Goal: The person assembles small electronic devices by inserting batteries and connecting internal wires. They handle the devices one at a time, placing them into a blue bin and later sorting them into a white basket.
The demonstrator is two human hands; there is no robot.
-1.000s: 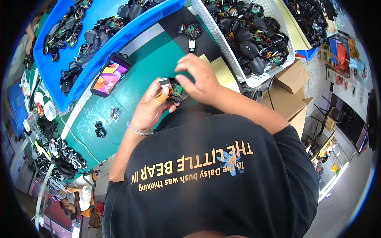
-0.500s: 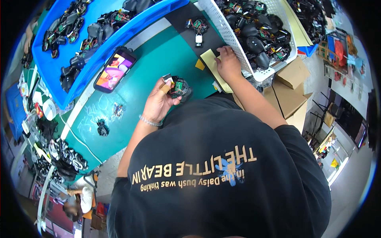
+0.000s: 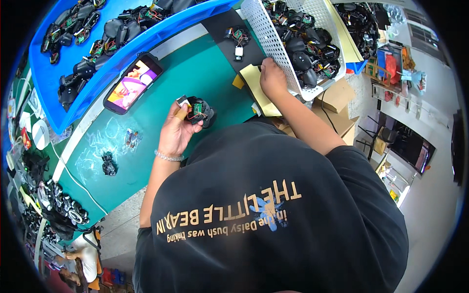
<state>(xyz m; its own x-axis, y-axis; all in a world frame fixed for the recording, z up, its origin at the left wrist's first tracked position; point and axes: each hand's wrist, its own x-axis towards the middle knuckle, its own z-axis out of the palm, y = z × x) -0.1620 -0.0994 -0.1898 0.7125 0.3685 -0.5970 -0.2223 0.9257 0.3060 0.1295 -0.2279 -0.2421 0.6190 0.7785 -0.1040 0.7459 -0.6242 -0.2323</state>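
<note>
My left hand (image 3: pixel 177 133) is closed around a black rounded plastic housing (image 3: pixel 208 117). A green circuit board (image 3: pixel 198 110) with thin wires sits in its open side, and my thumb presses near a small silver-white block (image 3: pixel 182 101) at its edge. Over a pale yellow sheet (image 3: pixel 254 88) on the right part of the bench, my right hand (image 3: pixel 273 79) is curled shut beside the white basket. Its fingertips are bunched, and what they pinch, if anything, is hidden.
A similar wired assembly (image 3: pixel 238 40) lies on a black mat. The white perforated basket (image 3: pixel 268 36) and the blue tray (image 3: pixel 49 112) hold many black parts. A phone (image 3: pixel 132 84) leans on the tray. A small black part (image 3: pixel 108 166) lies on the green bench; a person (image 3: pixel 88 261) sits lower left.
My right fingers have curled in from a more spread pose on the yellow sheet. The left hand keeps the housing. The whole view has shifted slightly.
</note>
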